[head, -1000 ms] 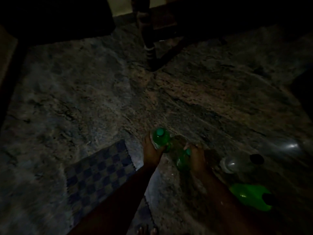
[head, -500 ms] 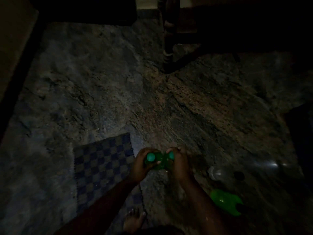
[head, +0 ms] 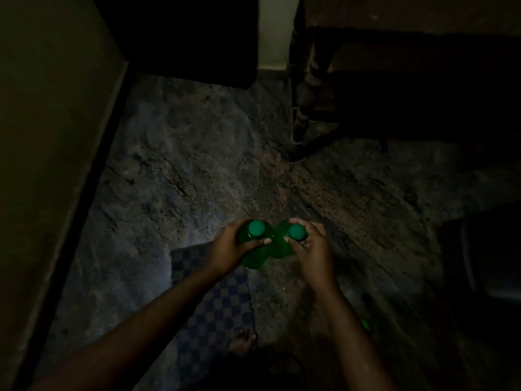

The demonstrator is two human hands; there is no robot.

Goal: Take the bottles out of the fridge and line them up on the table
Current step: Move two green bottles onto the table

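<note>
I hold two green plastic bottles with green caps upright, side by side, above a dark stone floor. My left hand (head: 229,251) grips the neck of the left green bottle (head: 253,259), its cap facing up. My right hand (head: 311,249) grips the neck of the right green bottle (head: 279,246) just below its cap. The two bottles touch each other. A small green patch of another bottle (head: 366,324) shows on the floor behind my right forearm, mostly hidden.
The room is very dim. A checkered mat (head: 214,306) lies under my arms, with my bare foot (head: 242,341) at its edge. A turned wooden table leg (head: 300,108) stands ahead. A pale panel (head: 50,136) fills the left side. A dark object (head: 485,249) sits at right.
Both hands have risen with the two bottles and brought them together. My view lifted and shifted, so the clear and green bottles on the floor slid nearly out of sight at lower right.
</note>
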